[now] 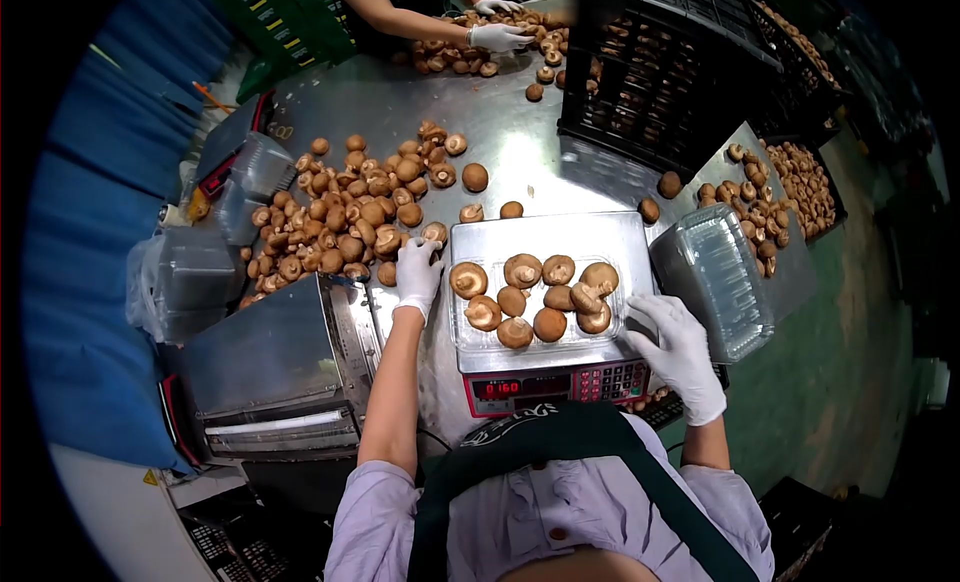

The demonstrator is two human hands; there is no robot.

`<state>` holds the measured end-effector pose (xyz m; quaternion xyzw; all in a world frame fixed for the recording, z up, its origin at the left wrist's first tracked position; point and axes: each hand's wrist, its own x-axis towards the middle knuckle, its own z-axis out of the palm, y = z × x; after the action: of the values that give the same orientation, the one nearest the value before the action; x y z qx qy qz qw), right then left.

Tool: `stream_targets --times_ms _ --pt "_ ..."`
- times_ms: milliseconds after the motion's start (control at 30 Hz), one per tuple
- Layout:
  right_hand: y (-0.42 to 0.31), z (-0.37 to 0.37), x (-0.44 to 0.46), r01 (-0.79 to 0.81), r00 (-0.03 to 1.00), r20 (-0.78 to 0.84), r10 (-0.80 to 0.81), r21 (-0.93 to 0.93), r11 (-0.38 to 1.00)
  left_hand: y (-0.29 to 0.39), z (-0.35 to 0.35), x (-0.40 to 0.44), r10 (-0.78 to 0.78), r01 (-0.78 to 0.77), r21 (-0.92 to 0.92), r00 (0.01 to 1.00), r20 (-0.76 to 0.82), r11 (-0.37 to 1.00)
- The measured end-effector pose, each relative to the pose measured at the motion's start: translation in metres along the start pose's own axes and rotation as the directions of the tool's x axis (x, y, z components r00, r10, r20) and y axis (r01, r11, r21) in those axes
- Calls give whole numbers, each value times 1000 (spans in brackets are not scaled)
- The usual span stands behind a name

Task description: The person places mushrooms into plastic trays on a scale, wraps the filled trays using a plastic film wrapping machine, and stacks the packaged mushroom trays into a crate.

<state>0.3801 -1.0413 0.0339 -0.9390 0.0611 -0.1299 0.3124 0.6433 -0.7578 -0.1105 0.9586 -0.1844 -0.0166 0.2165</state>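
Left hand [418, 272] at mushroom [435, 231], grip unclear, right hand [677, 350] spread, tubs [722, 282] beside scale [622, 240]

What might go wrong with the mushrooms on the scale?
The mushrooms sit loosely in the tray, some leaning on others, so one might roll out if it gets bumped.

The right hand is right by the scale; leaning on it could spoil the weight.

That hand is also close to the stacked trays, so an elbow or sleeve might knock them over.
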Motion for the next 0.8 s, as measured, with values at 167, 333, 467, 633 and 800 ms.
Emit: stream_targets --times_ms 167,333,467,633,800 --pt "-5 33 23 169 985 51 -166 -77 983 -8 -12 -5 28 -76 -163 961 -274 984" --pt "7 51 29 158 985 -65 -162 -69 985 66 -75 -30 -92 -105 -689 966 -244 717" --pt "0 43 29 -11 987 -151 52 258 966 113 -83 -66 310 -353 -629 933 -182 693" --pt "-7 34 35 -229 968 46 248 569 789 132 -66 -85 588 -580 -108 805 80 808" --pt "-13 32 46 -254 963 77 257 564 786 122 -72 -86 538 -538 -306 838 -92 786"
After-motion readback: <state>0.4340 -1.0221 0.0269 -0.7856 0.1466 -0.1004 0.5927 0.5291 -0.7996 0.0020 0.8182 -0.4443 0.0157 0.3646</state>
